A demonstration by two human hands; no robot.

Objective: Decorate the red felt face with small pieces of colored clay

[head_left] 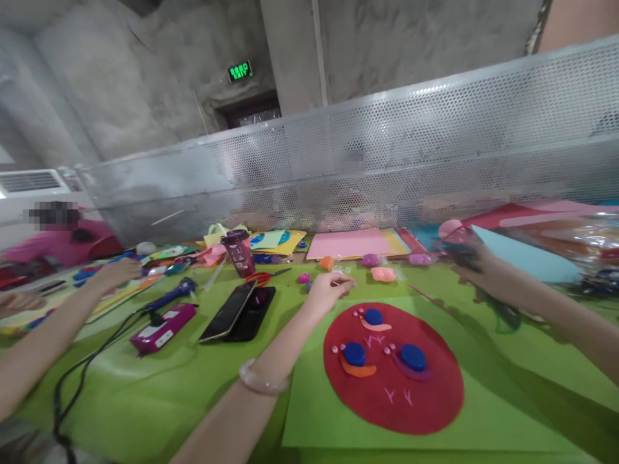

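My left hand (329, 293), with a pale bangle on its wrist, hovers just above the top of a red paper circle (425, 403). Its fingers are pinched; what they hold, if anything, is too small to make out. On the circle sit several blue bottle caps (413, 357) with clay strips and small pink dots beside them, plus pink Y-shaped marks. The circle lies on a green sheet (309, 412). Off to the right, my right hand (476, 263) is smeared by motion over a dark, blurred object; its fingers cannot be read.
Clay lumps, one orange (327, 263) and one peach (383, 274), lie behind the circle. Leftward are a phone (228, 312), red scissors (258, 278), a cup (238, 251), a purple power strip (163, 328) and a blue glue gun (171, 293). Another person's arm (62, 322) reaches in from the left.
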